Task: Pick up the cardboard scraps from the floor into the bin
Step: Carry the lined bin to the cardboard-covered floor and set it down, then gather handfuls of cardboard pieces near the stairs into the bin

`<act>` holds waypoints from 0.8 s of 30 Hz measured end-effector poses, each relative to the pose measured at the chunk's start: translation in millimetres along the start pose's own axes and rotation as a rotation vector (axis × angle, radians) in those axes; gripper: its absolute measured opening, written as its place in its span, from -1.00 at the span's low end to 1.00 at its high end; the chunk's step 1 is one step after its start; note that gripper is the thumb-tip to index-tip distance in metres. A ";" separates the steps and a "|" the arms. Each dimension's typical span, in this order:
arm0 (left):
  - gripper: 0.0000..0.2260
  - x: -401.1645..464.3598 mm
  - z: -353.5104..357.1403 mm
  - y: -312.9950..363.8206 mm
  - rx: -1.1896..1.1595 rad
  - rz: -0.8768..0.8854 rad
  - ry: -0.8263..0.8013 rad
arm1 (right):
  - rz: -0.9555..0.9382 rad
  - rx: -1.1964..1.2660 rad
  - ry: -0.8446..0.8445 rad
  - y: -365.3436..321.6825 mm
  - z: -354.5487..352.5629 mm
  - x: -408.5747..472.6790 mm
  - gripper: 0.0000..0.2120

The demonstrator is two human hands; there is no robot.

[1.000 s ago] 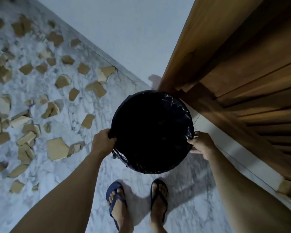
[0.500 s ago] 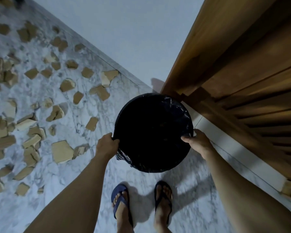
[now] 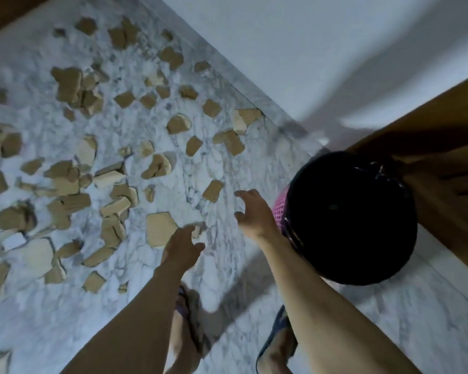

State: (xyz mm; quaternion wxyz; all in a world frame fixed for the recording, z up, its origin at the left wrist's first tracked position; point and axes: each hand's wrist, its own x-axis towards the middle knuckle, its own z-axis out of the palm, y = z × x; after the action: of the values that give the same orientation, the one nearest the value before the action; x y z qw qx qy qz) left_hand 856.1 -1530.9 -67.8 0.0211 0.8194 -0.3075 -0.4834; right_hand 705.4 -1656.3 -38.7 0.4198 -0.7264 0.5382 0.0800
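Several brown cardboard scraps (image 3: 161, 228) lie scattered over the white marble floor (image 3: 52, 314), mostly left and centre. The bin (image 3: 351, 220), pink mesh lined with a black bag, stands at the right against a wooden door. My left hand (image 3: 181, 248) hovers with relaxed fingers just beside a large flat scrap and holds nothing. My right hand (image 3: 253, 211) reaches out with fingers spread, empty, close to a small scrap (image 3: 212, 190) and just left of the bin. Neither hand touches the bin.
A white wall (image 3: 308, 49) runs along the far side of the floor. A wooden door (image 3: 443, 157) stands at the right behind the bin. My feet in blue flip-flops (image 3: 277, 333) are at the bottom centre.
Both hands have let go of the bin's rim and moved left toward the scraps. The view has swung left, so the bin now sits at the right.
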 end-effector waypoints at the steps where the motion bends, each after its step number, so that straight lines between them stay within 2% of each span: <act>1: -0.46 14.6 -4.7 -22.6 0.029 -0.007 0.007 | -0.011 -0.008 -0.028 -8.1 23.7 12.8 -0.50; 4: -0.42 69.6 0.5 -77.2 0.100 0.016 0.030 | -0.026 -0.064 -0.069 -8.8 86.5 58.5 -0.47; 9: -0.31 167.6 59.5 -125.3 0.276 0.222 0.039 | -0.081 -0.304 -0.130 33.7 162.1 161.3 -0.50; 12: -0.29 202.5 90.6 -142.7 0.369 0.301 0.085 | -0.226 -0.457 -0.108 47.8 186.9 207.1 -0.61; 17: -0.42 233.6 107.2 -158.0 0.424 0.378 0.224 | -0.443 -0.639 -0.134 48.4 202.2 253.6 -0.53; 19: -0.58 238.8 106.2 -159.8 0.373 0.351 0.229 | -0.447 -0.680 -0.150 46.4 203.7 259.6 -0.52; 21: -0.70 238.7 96.9 -162.0 0.253 0.267 0.280 | -0.458 -0.737 -0.082 46.5 206.9 260.7 -0.55; 24: -0.67 233.9 73.5 -170.3 0.124 0.105 0.410 | -0.420 -0.845 -0.062 40.7 204.1 258.1 -0.66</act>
State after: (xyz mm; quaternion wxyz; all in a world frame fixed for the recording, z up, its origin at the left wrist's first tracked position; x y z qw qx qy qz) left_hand 959.6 -1496.3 -345.6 0.0578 0.8832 -0.3679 -0.2851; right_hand 844.7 -1701.4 -336.2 0.1105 -0.9241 0.2870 0.2269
